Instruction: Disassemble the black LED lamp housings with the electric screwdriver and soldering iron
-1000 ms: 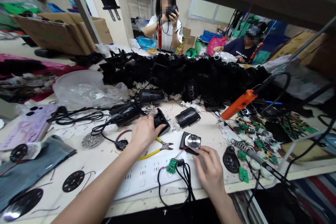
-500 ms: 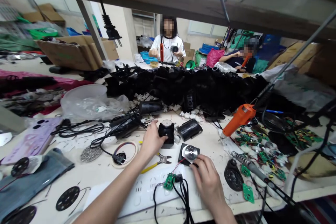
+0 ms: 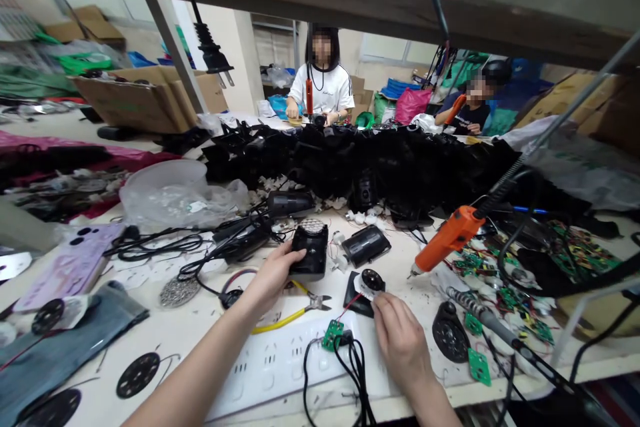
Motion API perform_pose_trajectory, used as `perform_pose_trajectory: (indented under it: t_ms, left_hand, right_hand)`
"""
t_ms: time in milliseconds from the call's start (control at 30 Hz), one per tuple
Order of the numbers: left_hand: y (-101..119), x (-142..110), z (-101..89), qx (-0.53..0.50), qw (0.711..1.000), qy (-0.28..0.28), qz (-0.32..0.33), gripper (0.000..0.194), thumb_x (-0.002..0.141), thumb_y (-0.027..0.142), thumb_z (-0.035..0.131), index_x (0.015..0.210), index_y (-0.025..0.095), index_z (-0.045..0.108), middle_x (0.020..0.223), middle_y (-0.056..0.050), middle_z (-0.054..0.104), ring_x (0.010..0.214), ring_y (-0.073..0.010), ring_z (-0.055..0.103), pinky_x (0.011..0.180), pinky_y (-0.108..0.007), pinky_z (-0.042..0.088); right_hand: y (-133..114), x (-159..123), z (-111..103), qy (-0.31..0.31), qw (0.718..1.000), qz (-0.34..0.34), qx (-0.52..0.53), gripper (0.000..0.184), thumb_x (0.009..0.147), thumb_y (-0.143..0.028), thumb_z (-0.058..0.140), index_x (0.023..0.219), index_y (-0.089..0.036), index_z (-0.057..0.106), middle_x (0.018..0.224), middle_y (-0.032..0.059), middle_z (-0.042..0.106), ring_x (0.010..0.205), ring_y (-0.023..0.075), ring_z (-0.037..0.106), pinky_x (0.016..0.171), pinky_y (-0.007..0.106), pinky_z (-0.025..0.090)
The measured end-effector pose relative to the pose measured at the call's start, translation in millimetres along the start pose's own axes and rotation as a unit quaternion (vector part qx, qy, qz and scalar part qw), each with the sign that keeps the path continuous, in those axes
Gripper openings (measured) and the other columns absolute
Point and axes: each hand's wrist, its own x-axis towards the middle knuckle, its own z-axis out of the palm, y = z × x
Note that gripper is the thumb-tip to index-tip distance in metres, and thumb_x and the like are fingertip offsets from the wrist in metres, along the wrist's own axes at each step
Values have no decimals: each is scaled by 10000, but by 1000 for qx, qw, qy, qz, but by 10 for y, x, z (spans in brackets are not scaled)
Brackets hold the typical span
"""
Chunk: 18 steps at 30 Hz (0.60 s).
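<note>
My left hand [image 3: 275, 273] grips a black plastic housing [image 3: 309, 255] with a round silvery mesh on top, thumb on its near face. My right hand [image 3: 403, 333] pinches the edge of a small round disc [image 3: 371, 280], black on top with a white rim. The disc is above a flat black piece [image 3: 354, 293]. A red wire runs from the disc towards a green circuit board [image 3: 333, 335], which lies on a white power strip [image 3: 273, 363] with black cables beside it. Yellow-handled cutters [image 3: 287, 320] lie between my arms.
An orange electric screwdriver [image 3: 450, 238] hangs at right, above circuit boards [image 3: 479, 365] and a soldering iron [image 3: 500, 330]. A black half-shell [image 3: 367, 245] lies behind my hands. Black parts [image 3: 400, 160] are heaped at the back. Two people [image 3: 323, 87] sit beyond.
My left hand has brought the housing slightly nearer and tilted it. The disc in my right hand showed a silver face before and shows a black one now. The orange screwdriver has swung left and down.
</note>
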Motion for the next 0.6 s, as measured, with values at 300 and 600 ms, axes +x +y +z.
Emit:
perform_pose_trajectory:
  t_ms: [300,600]
  left_hand:
    - [53,-603,-164,-287,941,-36,-178,366,869,218,547,1228,153,531,947,-132,737,780,-286,730,697,-466,598]
    - [8,-718,-168,-354,915,-6,-194,256,922,341,540,1041,136,636,900,-96,744,714,-202,710,652,-324,597]
  right_hand:
    - [-110,123,49,-10,996,85,-35,89,926,-115,483,903,-171,549,768,62,605,714,192,581,677,320,512]
    - [-25,151,38,50,995,87,9,124,928,-100,480,912,-195,559,784,44,623,738,173,626,696,293,514]
